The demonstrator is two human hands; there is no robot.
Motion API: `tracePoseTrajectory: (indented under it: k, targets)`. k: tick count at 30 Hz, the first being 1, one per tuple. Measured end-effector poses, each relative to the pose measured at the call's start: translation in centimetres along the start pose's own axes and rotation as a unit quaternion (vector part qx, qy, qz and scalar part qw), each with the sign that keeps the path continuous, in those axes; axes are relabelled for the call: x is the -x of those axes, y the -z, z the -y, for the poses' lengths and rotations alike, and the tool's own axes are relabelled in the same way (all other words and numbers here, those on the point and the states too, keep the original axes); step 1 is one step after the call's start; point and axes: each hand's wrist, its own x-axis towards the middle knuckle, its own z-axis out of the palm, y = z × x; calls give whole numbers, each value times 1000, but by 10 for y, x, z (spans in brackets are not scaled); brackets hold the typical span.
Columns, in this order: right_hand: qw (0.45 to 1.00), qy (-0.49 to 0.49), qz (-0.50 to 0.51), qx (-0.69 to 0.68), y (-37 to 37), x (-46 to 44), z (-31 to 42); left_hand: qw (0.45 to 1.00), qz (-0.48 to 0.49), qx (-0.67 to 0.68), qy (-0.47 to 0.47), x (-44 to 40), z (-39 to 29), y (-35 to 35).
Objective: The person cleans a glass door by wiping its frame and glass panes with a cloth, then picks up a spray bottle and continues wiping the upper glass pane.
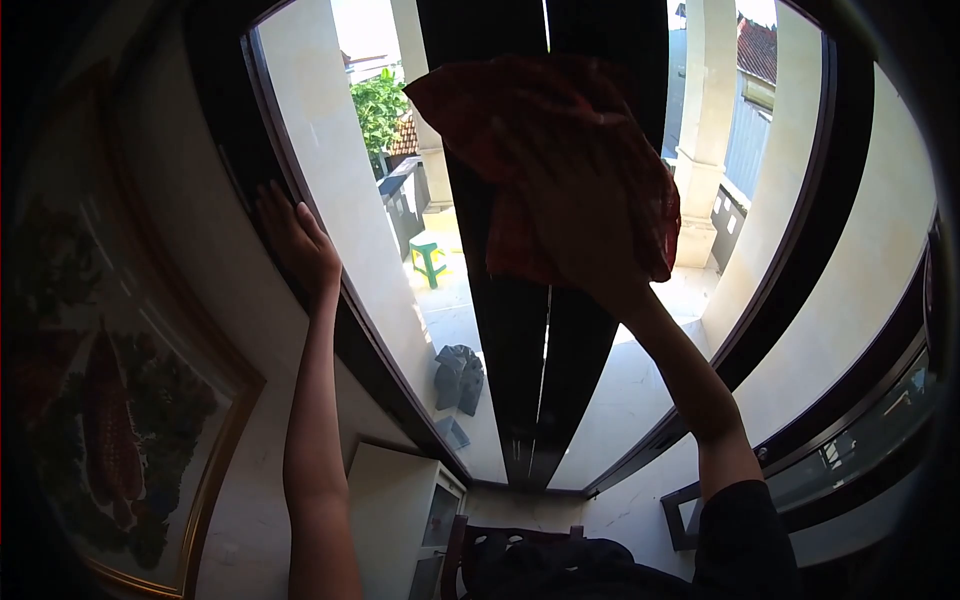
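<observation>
A dark red cloth [590, 100] is spread against the dark central uprights [535, 350] between two glass panes. My right hand [580, 210] lies over the cloth, holding it pressed to the wood, its fingers in shadow. Over on the left, my left hand [300, 240] rests with its fingers extended against the dark side frame [350, 330] of the window. It holds nothing.
A gold-framed picture [225, 430] hangs at the left. Below are a white cabinet [385, 510] and a dark wooden chair [455, 555]. Through the glass show a green stool [427, 260] and a crumpled grey item [458, 378]. An open window sash [850, 440] juts in at right.
</observation>
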Motion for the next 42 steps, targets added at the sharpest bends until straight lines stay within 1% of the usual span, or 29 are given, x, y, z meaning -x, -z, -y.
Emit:
tracePoseTrajectory:
  k: [1,3,4,5,6,7,8,10,11,13,15,17,18,20,21,23,25,27,28,29,31,32,34,35,36,37,39,41,42]
  targets:
    - [1000,-3,0,1,-5,8,9,1000,1,1,-2,0,1,0]
    - [992,112,42,-34,-27,56,39,1000,4,0,-3,0,2,0]
    - [974,29,69,-215,-52,104,50,1000,3,1,-4,0,2,0]
    - [915,-56,93,-388,-82,155,56,1000,3,1,-3,1,2,0]
    - [966,85,137,-203,-106,196,48,1000,3,1,-2,1,2,1]
    - [959,223,173,-7,-118,218,38,1000,0,2,0,1,2,1]
    - [959,225,172,-4,-71,189,34,1000,1,1,-1,2,2,2]
    - [972,92,211,-35,15,98,65,1000,1,4,-6,2,2,0]
    - [973,89,210,-34,6,89,61,1000,-1,3,-8,2,3,0]
    - [929,72,363,-15,-22,59,39,1000,-6,2,-12,1,3,-2]
    - [988,38,152,-8,-9,12,21,1000,-8,12,-9,2,3,-2]
    - [997,-45,59,1,2,-29,16,1000,-7,6,-6,3,4,-2]
    - [997,-45,60,-1,-1,-40,16,1000,-4,1,-7,3,4,-2]
    - [991,-49,-119,-31,-8,-56,19,1000,-5,1,-6,4,4,-3]
    - [991,-52,-118,-31,-15,-52,26,1000,-10,4,-4,3,3,-3]
    - [991,-97,-92,-5,-36,-20,50,1000,-6,7,-8,2,5,-3]
    - [993,-120,-7,11,-48,36,78,1000,-4,10,-9,3,6,-2]
    - [958,-214,158,-106,-61,106,112,1000,6,18,-6,3,8,-2]
    - [959,-211,158,-105,-88,205,117,1000,5,17,-3,3,9,-2]
    - [973,-110,203,-21,-138,259,141,1000,5,22,-4,4,11,-4]
    - [943,-186,226,-156,-99,272,152,1000,1,27,-2,2,12,-3]
    - [944,-184,225,-153,-100,281,150,1000,-2,30,-6,1,10,-2]
    - [926,-210,165,-266,-103,296,147,999,-4,37,-8,1,10,-2]
    - [926,-212,168,-263,-95,285,146,999,-6,45,-3,2,11,-4]
    - [981,-77,177,-17,-80,253,141,999,-4,53,3,4,12,-4]
    - [956,67,173,229,-66,216,134,998,0,57,4,5,12,-5]
    - [974,37,77,212,-44,141,117,998,-10,56,1,4,13,-7]
    - [986,-8,29,167,-37,83,98,998,-9,58,1,5,14,-8]
    - [986,-19,30,163,-42,67,89,998,-13,55,-1,5,14,-9]
